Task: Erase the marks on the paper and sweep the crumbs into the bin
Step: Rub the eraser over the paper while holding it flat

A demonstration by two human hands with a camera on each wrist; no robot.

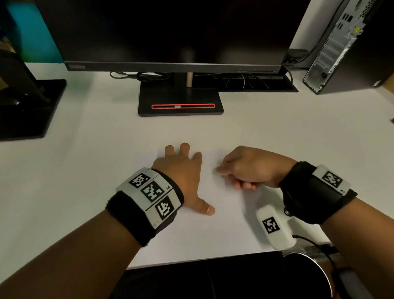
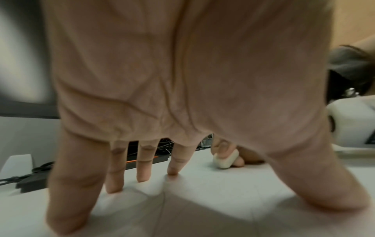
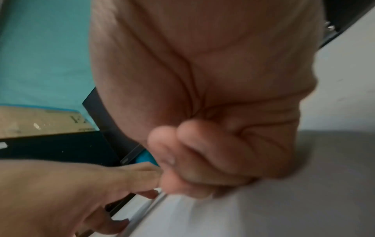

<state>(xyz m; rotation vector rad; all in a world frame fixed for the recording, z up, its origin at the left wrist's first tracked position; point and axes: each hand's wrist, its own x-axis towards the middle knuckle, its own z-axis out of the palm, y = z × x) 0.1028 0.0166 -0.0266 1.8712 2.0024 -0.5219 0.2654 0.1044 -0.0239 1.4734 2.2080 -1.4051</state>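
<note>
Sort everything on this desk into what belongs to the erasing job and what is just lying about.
For the job:
- white sheet of paper
- small white eraser, pinched by the right hand
- left hand, pressing the paper flat
- round bin below the desk edge

Lying about:
- black monitor
- grey computer tower
- black mouse
</note>
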